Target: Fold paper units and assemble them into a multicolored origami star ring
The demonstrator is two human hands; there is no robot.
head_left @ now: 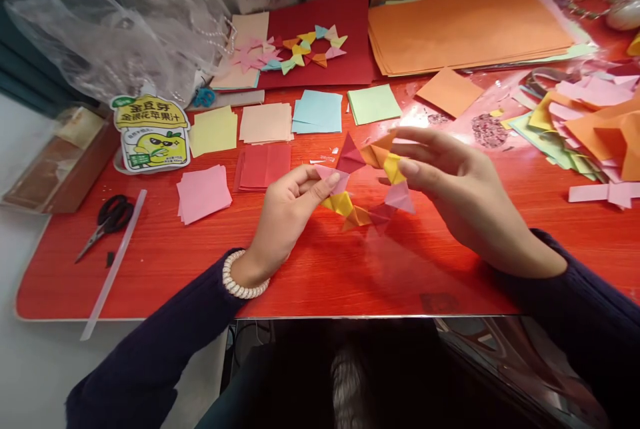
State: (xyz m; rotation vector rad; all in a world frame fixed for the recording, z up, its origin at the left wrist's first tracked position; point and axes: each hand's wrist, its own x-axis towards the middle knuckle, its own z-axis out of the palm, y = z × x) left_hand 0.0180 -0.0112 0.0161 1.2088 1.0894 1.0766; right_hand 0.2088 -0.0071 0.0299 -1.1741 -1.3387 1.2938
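Between my hands, above the red table [320,269], is a folded-paper ring [357,214] of joined pink, red, orange and yellow pieces with pointed tips. My left hand [287,216] pinches a pink piece on the ring's left side, thumb on top. My right hand [457,192] has its thumb and fingers closed round the yellow and orange pieces at the upper right. Finished paper rings [327,52] in mixed colours lie behind, on a dark red sheet [350,16]; a pink one [250,54] lies beside them.
Stacks of square paper, including pink [204,194], red [265,167], blue [318,112] and green [374,104], lie behind my hands. Black scissors [113,216] and a clear strip [115,262] are at left. Large orange sheets [465,22] and paper scraps [600,116] lie at right.
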